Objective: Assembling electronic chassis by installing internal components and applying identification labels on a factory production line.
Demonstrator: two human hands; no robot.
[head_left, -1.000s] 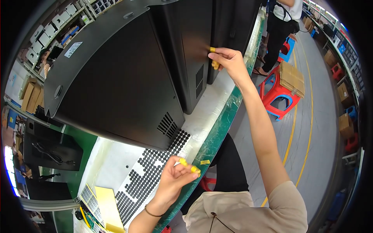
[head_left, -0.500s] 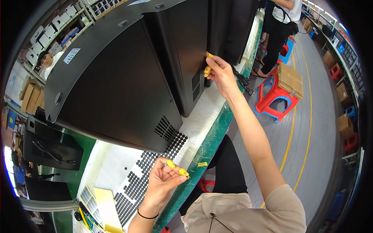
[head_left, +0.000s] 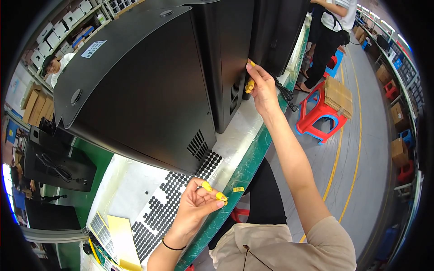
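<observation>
My right hand (head_left: 263, 90) reaches up to the side of the second black casing (head_left: 233, 40), thumb and forefinger pinched together at its edge, above a slotted vent. Whatever they pinch is too small to see. Yellow finger covers wrap some fingertips on both hands. Low in front, my left hand (head_left: 194, 207) is closed in a pinch, thumb against a covered finger; what lies between them cannot be made out. It hovers beside a sheet of small round black pads (head_left: 156, 214). A large black casing (head_left: 144, 99) stands nearest, with a round foot on its top face.
A green-edged bench (head_left: 246, 167) runs diagonally, a small yellow strip (head_left: 238, 189) on its edge. Yellow card (head_left: 122, 239) lies at lower left. A black cable (head_left: 285, 92) sits past my right hand. Right of the bench is a red stool (head_left: 312, 115) topped with cardboard. Two people stand farther off.
Both hands have shifted slightly right in the picture, and the casings appear a little further right too. Each pinch keeps much the same shape.
</observation>
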